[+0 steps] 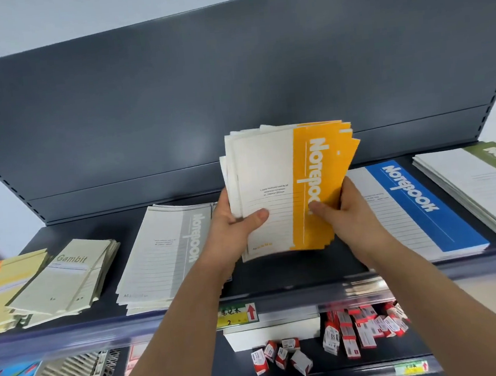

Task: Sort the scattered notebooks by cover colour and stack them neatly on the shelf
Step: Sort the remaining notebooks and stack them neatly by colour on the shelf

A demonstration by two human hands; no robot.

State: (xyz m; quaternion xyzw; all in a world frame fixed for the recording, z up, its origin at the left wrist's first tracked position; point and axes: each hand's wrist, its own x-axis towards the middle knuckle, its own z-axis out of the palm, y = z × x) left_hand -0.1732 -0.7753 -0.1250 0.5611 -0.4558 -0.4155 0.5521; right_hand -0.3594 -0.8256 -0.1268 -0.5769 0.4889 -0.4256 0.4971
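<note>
Both hands, left hand (237, 219) and right hand (341, 209), gripped the yellow notebooks (289, 190), fanned unevenly. Best squared by tapping edges on the shelf (279, 272) gap before laying flat.

The dark grey metal shelf (294, 269) has one bare strip, between the stack of grey-striped white notebooks (168, 250) on its left and the stack of blue-striped white notebooks (409, 208) on its right. The bundle of yellow-striped white notebooks (285, 184), gripped by the left hand (238, 228) and the right hand (342, 209), hangs over that strip. The tall dark grey back wall (232, 98) blocks the far side, but the air above the stacks is open.
</note>
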